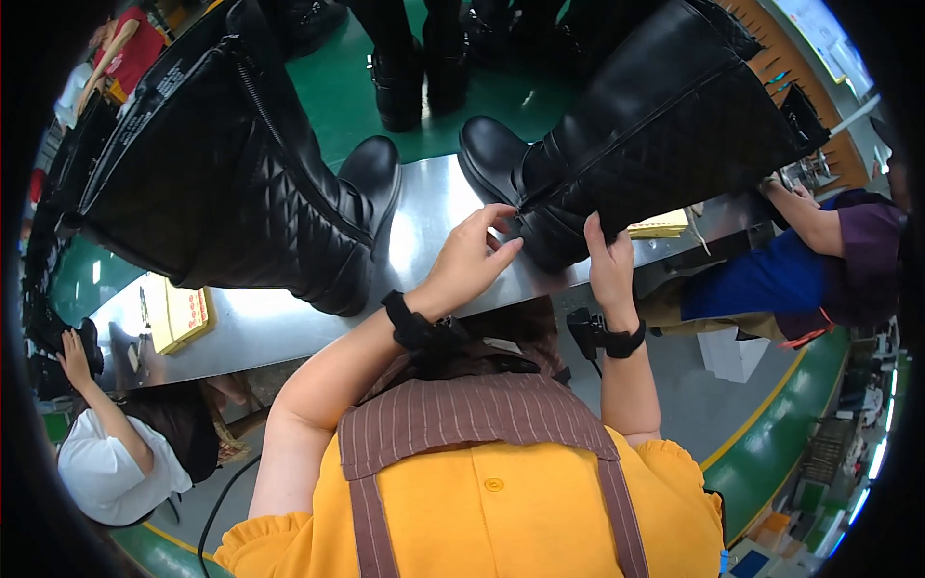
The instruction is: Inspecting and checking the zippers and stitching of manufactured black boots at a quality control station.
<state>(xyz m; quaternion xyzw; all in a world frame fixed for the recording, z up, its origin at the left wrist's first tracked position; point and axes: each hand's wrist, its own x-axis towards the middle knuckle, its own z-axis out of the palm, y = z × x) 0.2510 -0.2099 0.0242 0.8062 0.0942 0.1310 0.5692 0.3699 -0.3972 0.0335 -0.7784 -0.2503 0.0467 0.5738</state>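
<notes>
Two tall black boots with quilted shafts and side zippers stand on the metal bench, the left boot (pixel 279 183) and the right boot (pixel 665 125). My left hand (pixel 469 258) is at the ankle of the right boot, with its fingertips closed at the lower end of the zipper, where the small zipper pull is mostly hidden. The thumb of that hand sticks out below. On the near side of the same boot, my right hand (pixel 610 265) grips the quilted leather, thumb uppermost. The left boot has no hand on it.
The metal bench (pixel 424 217) runs across in front of me, with a green surface (pixel 337 87) carrying more black boots behind it. Yellow paper stacks lie at left (pixel 178 313) and right (pixel 660 224). Co-workers (pixel 125 462) sit on both sides.
</notes>
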